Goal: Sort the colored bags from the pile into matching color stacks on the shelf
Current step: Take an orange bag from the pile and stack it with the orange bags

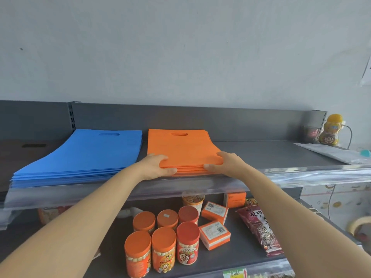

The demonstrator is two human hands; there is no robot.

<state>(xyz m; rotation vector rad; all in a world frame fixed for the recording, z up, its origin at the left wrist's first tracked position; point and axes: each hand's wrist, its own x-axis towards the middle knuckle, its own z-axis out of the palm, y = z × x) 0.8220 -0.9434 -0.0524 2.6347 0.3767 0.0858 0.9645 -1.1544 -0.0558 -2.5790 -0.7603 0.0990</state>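
A stack of orange bags (180, 146) lies on the grey top shelf (271, 155), handle cut-outs toward the back wall. To its left sits a wider stack of blue bags (88, 153). My left hand (155, 167) grips the orange stack's front left corner, fingers over the top and thumb along the front edge. At the front right corner my right hand (222, 162) holds the same stack in the same way. No unsorted pile is in view.
A brown box (24, 149) sits at the shelf's far left. A yellow bottle (330, 130) and a clear packet (329, 152) stand at the far right. On the lower shelf are several orange-lidded jars (164, 239), orange boxes (214, 234) and a dark red snack bag (261, 229).
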